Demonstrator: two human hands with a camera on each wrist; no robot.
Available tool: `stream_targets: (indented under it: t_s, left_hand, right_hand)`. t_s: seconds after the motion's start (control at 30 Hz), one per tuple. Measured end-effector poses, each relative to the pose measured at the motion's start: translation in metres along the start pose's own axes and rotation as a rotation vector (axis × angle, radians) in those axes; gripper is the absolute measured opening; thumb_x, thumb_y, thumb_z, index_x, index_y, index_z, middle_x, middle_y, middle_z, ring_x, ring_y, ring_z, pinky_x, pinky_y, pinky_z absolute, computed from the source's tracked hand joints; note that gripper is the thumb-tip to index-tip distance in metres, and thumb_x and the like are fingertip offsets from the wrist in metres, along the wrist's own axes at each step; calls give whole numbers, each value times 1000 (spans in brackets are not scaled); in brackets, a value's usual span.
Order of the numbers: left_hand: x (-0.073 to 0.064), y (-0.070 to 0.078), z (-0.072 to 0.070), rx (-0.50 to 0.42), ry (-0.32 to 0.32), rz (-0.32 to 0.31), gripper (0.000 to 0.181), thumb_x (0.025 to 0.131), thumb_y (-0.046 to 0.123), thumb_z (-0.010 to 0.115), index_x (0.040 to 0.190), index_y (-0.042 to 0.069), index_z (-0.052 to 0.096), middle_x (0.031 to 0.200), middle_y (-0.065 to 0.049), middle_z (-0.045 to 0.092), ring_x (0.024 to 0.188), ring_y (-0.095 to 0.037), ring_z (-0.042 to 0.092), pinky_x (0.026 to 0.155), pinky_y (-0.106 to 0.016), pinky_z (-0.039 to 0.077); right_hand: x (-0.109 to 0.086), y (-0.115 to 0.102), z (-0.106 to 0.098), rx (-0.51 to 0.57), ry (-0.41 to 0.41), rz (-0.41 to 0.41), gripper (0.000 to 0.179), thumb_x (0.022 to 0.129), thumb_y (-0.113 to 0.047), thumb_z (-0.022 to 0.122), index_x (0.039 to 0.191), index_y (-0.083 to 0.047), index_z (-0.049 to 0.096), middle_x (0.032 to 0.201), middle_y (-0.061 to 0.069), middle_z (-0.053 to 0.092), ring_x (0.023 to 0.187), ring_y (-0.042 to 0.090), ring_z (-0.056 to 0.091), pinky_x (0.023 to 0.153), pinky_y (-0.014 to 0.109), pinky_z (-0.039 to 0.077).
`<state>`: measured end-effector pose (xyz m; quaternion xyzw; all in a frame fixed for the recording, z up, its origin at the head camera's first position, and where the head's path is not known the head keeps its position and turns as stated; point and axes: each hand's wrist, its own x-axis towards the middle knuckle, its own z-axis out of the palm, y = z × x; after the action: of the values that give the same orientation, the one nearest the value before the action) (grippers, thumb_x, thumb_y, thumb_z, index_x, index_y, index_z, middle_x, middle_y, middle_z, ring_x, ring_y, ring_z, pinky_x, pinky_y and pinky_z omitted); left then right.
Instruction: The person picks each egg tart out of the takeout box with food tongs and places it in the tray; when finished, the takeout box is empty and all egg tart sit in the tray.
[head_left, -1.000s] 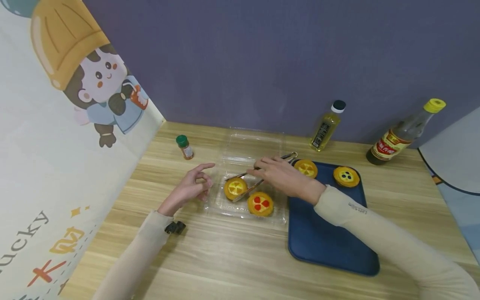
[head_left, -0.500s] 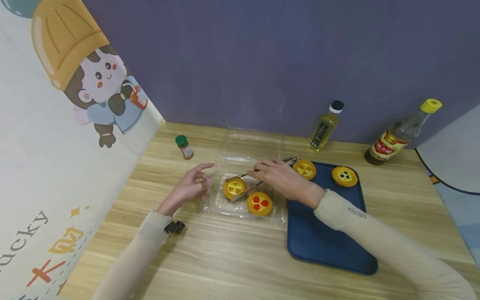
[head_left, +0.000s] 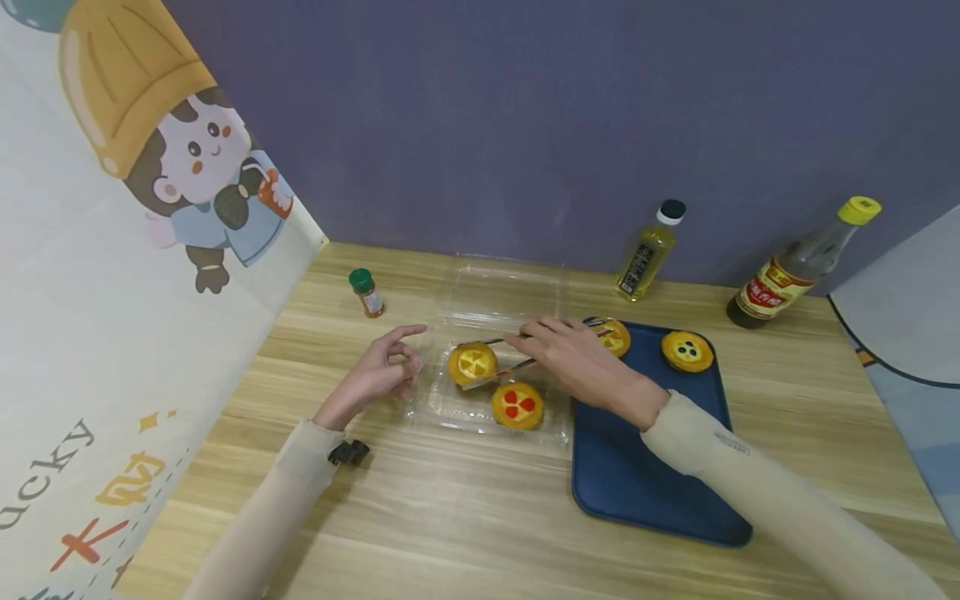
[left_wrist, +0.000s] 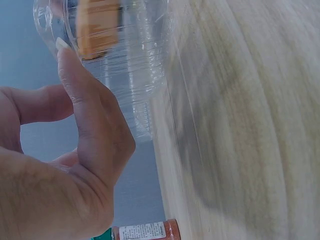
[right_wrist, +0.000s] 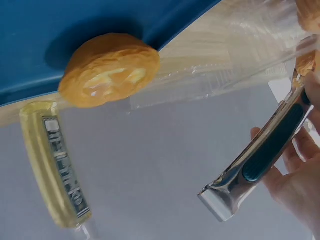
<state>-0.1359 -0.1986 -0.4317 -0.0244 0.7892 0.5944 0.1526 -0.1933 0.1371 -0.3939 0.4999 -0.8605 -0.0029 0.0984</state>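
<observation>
My right hand [head_left: 564, 350] grips metal tongs [head_left: 497, 372], also seen as tongs [right_wrist: 260, 165] in the right wrist view. The tong arms flank a yellow-topped tart [head_left: 472, 362] in a clear plastic container [head_left: 450, 410]. A red-dotted tart [head_left: 517, 406] sits in front of it in the same container. My left hand [head_left: 390, 367] rests at the container's left edge with its fingers loosely curled; in the left wrist view a fingertip [left_wrist: 65, 50] lies against the clear plastic container [left_wrist: 135, 55]. It holds nothing.
A blue tray [head_left: 652, 483] lies right of the container with a yellow tart [head_left: 618, 337] and a dark-dotted tart [head_left: 686, 350] at its back. An oil bottle [head_left: 648, 250], a vinegar bottle [head_left: 795, 271] and a spice jar [head_left: 366, 293] stand along the back wall.
The tongs have drawn in around the yellow-topped tart, which has shifted slightly toward the back of the container. My left hand has stayed put.
</observation>
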Motion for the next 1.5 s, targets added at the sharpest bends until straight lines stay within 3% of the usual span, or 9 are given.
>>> stream_targets:
  t_s: [0.27,0.67,1.13,1.5]
  left_hand:
    - [0,-2,-2,-1,-18,3,71,98,-4,56,163,11,32,114,-17,56,77,-21,63,58,-30,64]
    - [0,-3,-5,5,-26,-12,70,100,-1,57,164,15,32,115,-17,56,75,-19,63,61,-31,65]
    - [3,-4,-6,-7,-33,-7,71,100,-3,56,164,13,30,113,-16,56,76,-19,64,58,-29,64]
    - [2,-3,-5,-17,-48,-13,70,101,-1,55,164,14,30,112,-13,54,76,-21,63,59,-29,64]
  right_hand:
    - [-32,8,-16,-44,66,58,61,97,-19,75,154,-20,52,133,7,64,119,27,62,88,47,61]
    - [-80,30,-31,-78,184,159,59,91,-21,80,147,-20,59,128,8,67,111,30,66,78,48,62]
    - [-134,42,-39,-123,151,254,60,87,-17,82,144,-17,63,125,12,68,106,32,64,73,50,61]
    - [-166,38,-35,-110,67,313,67,84,-17,84,146,-17,61,124,13,69,104,34,63,66,54,60]
